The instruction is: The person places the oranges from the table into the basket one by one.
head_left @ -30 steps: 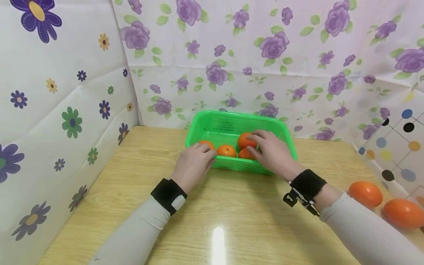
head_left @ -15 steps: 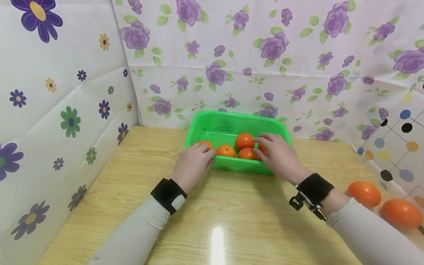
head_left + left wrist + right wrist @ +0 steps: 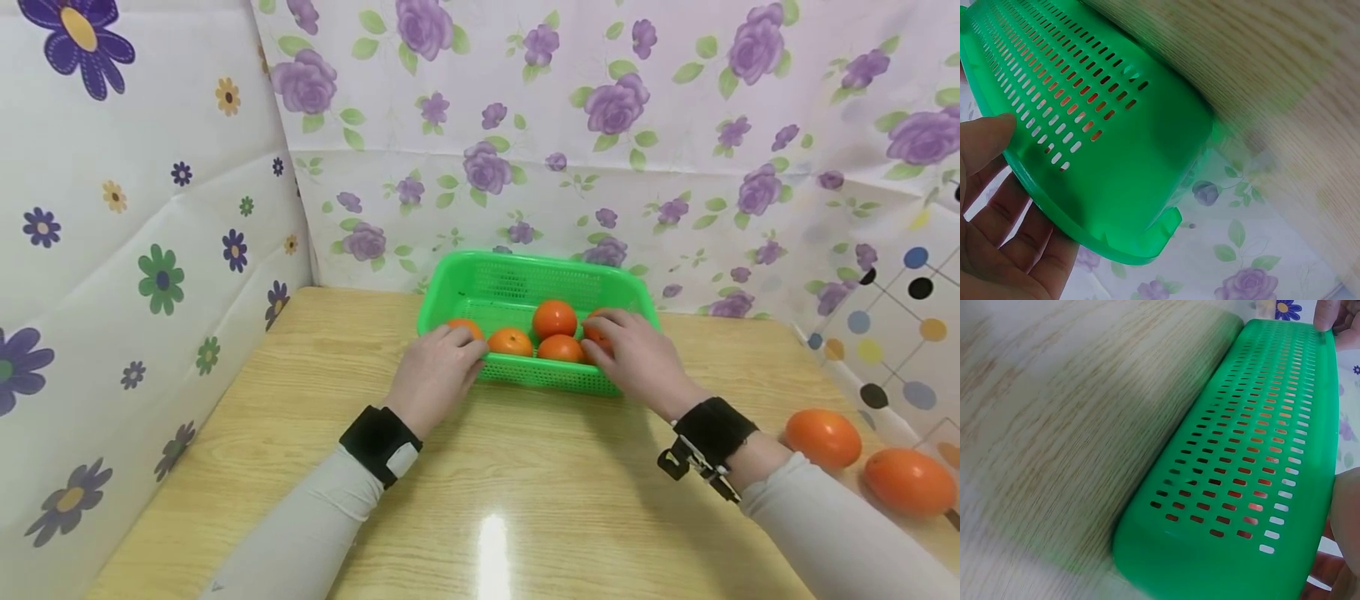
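A green perforated plastic basket (image 3: 525, 371) stands on the table and holds several oranges. My left hand (image 3: 437, 367) grips its near rim at the left end; the left wrist view shows the thumb outside the wall and the fingers over the rim. Beside those fingers lies a partly covered orange (image 3: 467, 326). Further right are an orange with a stem spot (image 3: 511, 342), one at the front (image 3: 560, 348) and one behind it (image 3: 555, 320). My right hand (image 3: 641, 358) reaches over the rim at the right end, its fingers and thumb round another orange (image 3: 597, 333), mostly hidden.
Two more oranges, a nearer one (image 3: 909, 482) and a farther one (image 3: 823, 439), lie on the wooden table (image 3: 570, 500) at the right. Flowered sheeting (image 3: 487, 125) rises behind the basket and at the left; dotted sheeting (image 3: 892, 350) borders the right side.
My right hand has let go of the orange at the back and moved right to the orange at the basket's right end. My left hand has stayed on the rim.
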`<state>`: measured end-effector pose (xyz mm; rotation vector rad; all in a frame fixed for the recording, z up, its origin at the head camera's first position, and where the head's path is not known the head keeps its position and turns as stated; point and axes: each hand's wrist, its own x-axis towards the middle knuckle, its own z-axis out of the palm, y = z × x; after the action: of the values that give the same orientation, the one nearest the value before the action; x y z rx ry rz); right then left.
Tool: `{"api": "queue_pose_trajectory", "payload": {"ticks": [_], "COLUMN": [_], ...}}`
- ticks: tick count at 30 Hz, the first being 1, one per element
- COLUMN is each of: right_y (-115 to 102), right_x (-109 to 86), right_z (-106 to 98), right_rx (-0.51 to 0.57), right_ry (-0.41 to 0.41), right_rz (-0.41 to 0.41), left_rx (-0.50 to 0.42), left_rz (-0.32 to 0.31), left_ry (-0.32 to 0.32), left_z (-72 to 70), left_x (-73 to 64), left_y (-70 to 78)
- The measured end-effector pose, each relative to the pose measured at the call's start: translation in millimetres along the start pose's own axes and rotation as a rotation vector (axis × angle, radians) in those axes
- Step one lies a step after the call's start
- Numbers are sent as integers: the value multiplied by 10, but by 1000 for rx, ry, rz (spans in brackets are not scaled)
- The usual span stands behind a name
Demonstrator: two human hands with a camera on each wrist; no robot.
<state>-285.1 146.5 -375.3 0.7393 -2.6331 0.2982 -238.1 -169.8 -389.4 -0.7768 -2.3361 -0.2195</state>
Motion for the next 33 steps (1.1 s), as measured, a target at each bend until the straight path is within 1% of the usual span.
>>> {"api": "queue_pose_trajectory", "payload": {"ticks": [3, 7, 13, 18, 23, 33], "right_y": [-15, -9, 4, 25, 52, 197], "right_x": [29, 22, 15, 4, -62, -291], "right_z": [-2, -29, -72, -103, -164, -310], "right_rx": [-3, -2, -4, -19, -19, -48], "right_ry": [10, 19, 6, 10, 38, 66], "right_rz": [-8, -7, 1, -17, -22, 18], "left_rx": [10, 11, 4, 0, -6, -7], "left_rz": [3, 2, -9, -18, -17, -12], "left_ry": [4, -5, -19, -30, -29, -21], "left_z": [-6, -1, -11, -19, -25, -25], "left_x": [-5, 7, 17, 16, 16, 12], "left_y": [-10, 0, 1, -5, -2, -3]}}
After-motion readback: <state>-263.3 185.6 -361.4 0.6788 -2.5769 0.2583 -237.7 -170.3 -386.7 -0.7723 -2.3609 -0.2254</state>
